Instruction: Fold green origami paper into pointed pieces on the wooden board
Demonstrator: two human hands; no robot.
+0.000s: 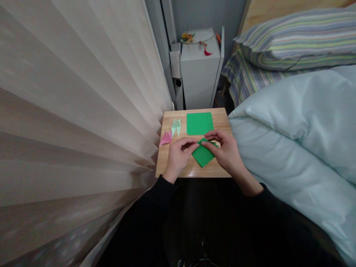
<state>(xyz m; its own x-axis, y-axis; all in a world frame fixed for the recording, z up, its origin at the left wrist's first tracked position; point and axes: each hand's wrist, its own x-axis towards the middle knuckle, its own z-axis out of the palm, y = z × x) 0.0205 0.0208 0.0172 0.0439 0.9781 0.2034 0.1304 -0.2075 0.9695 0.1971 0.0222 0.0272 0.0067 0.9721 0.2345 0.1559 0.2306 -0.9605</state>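
A folded piece of green origami paper (203, 155), diamond-shaped from above, is held just over a small wooden table (194, 173). My left hand (180, 152) pinches its upper left edge between thumb and fingers. On the upper right, my right hand (226, 149) grips the same paper, thumb on top and fingers behind. Just beyond the hands lies a flat green sheet or stack of paper (199, 123). Left of it rest a pale green folded paper figure (176, 127) and a pink folded paper figure (166, 138).
A pleated curtain (111, 104) hangs along the table's left side. To the right is a bed with a pale blue quilt (292, 122) and a striped pillow (300, 40). Behind the table stands a white cabinet (200, 78) with small decorations on top.
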